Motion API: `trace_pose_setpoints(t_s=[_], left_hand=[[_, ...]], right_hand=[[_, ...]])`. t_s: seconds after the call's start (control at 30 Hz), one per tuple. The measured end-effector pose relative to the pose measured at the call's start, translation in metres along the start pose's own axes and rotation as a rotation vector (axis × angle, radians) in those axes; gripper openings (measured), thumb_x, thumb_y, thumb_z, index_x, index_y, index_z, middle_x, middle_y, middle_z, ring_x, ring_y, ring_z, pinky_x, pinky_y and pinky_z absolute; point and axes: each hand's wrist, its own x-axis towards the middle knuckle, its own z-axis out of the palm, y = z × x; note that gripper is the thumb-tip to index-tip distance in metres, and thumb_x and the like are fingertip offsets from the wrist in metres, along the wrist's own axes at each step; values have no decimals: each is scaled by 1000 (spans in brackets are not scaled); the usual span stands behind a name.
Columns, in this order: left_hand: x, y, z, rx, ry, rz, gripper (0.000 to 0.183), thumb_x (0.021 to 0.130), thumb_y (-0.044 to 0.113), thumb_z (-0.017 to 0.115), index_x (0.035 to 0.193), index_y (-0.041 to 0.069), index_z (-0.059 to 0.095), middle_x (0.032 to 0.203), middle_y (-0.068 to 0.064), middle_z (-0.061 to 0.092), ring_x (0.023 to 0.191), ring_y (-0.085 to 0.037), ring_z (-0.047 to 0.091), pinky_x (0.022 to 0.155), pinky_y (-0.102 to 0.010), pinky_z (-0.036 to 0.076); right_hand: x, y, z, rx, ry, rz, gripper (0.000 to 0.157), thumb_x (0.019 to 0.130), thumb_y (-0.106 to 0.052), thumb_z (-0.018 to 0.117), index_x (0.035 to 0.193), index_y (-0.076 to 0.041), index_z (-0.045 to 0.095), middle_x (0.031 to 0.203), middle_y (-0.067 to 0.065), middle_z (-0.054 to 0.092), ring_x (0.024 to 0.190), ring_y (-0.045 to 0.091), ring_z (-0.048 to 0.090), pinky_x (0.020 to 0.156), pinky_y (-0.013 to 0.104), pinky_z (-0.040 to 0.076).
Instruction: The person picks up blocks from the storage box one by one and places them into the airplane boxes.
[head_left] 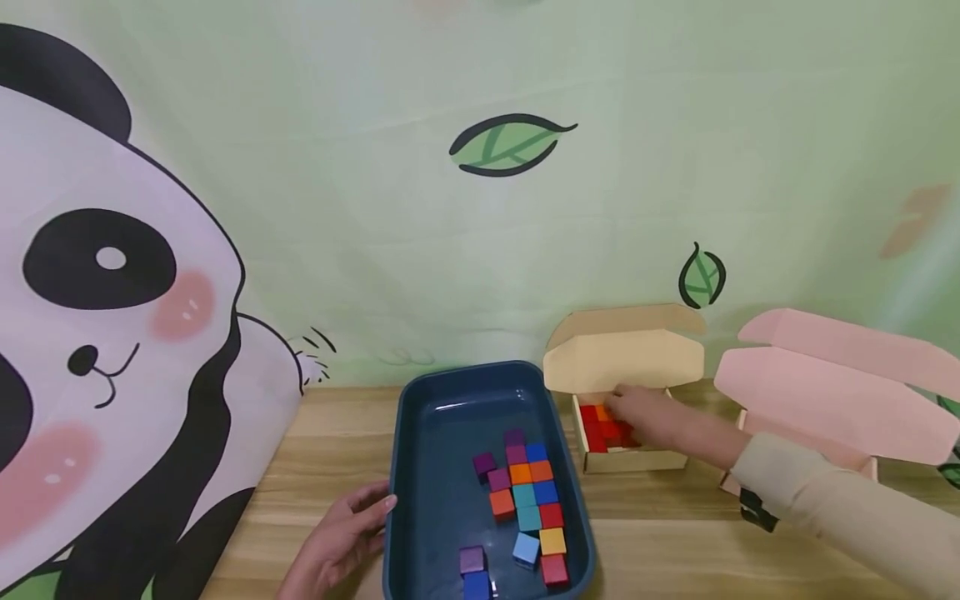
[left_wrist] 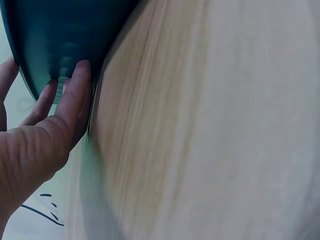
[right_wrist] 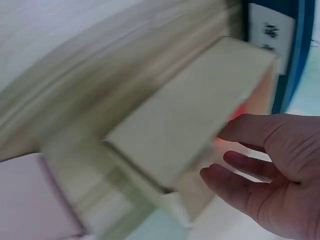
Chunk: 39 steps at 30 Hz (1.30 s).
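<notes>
1. Tray [head_left: 420, 508], dark blue, stands on the worktop [head_left: 330, 433] just right of the left grip [head_left: 337, 533], whose extended fingers touch its outer wall.
2. Coloured blocks [head_left: 527, 495] lie inside the tray, between both grips.
3. Right grip [head_left: 645, 414] reaches into the cream box [head_left: 633, 461]; its fingers are apart, no block visible between them.
4. Red and orange blocks [head_left: 596, 433] sit in that box, left of the right grip.
5. Pink box [head_left: 832, 400], lid raised, stands right of the right grip.
6. Panda backdrop [head_left: 390, 250] hangs behind both grips.
</notes>
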Motion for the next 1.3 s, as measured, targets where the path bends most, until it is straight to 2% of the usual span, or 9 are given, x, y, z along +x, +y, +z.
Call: trace_pose_setpoints(t_s=[0.1,0.2,0.3,0.5,0.6,0.77,0.97,1.1,1.3], left_hand=[[-1,1,0,2,-6,7,67,103,20,62,152,-10,28,119,-6,64,102,-16,65,89,-35,56],[-1,2,0,-2,-10,5,66,103,19,61,152,-10,28,119,-6,63,102,-16,65,89,-35,56],[-2,2,0,-7,-11,0,66,104,19,60,153,-10,27,119,-5,64,102,-16,65,90,-35,56],[-1,2,0,-4,-3,-4,67,103,20,62,153,-9,28,120,-6,63,102,-16,65,89,-35,56],[-2,1,1,-2,3,-5,65,102,19,63,151,-9,31,118,-6,64,101,-15,65,89,-35,56],[-2,1,0,-9,10,8,58,102,16,62,148,-9,36,113,-4,66,98,-14,66,87,-34,56],[-2,0,-1,-2,-5,1,63,104,18,60,151,-9,30,116,-4,65,100,-15,65,88,-35,56],[0,0,1,-1,2,-2,63,104,19,61,151,-9,31,115,-4,66,100,-15,66,88,-35,56],[0,0,1,0,12,-6,65,102,21,63,151,-8,32,116,-4,65,100,-15,66,89,-35,56]], right_hand=[[8,-15,-16,2,14,-14,36,77,4,82,110,0,68,95,11,63,81,23,61,71,31,57],[17,-34,-31,11,26,-79,33,79,3,81,110,-2,69,96,10,66,84,23,64,75,31,58],[23,-56,-43,35,-5,-137,30,83,-1,80,111,-5,70,101,8,68,88,21,65,79,29,58],[23,-103,-56,22,-231,-221,34,90,-12,78,123,-16,70,112,0,68,97,13,61,83,23,55],[19,-122,-58,-11,-332,-342,34,89,-11,79,121,-21,71,110,-6,68,95,8,59,82,18,52],[12,-148,-56,-119,-395,-575,34,88,-11,80,116,-28,72,101,-12,66,86,0,57,75,10,47],[7,-162,-42,-279,-480,-797,35,94,-17,75,125,-30,68,114,-15,65,92,1,52,78,8,43],[7,-163,-32,-316,-487,-869,35,96,-20,72,129,-31,66,121,-16,63,98,1,49,78,8,39],[12,-163,-17,-323,-482,-899,33,99,-25,67,132,-31,66,125,-17,63,103,0,48,83,8,40]])
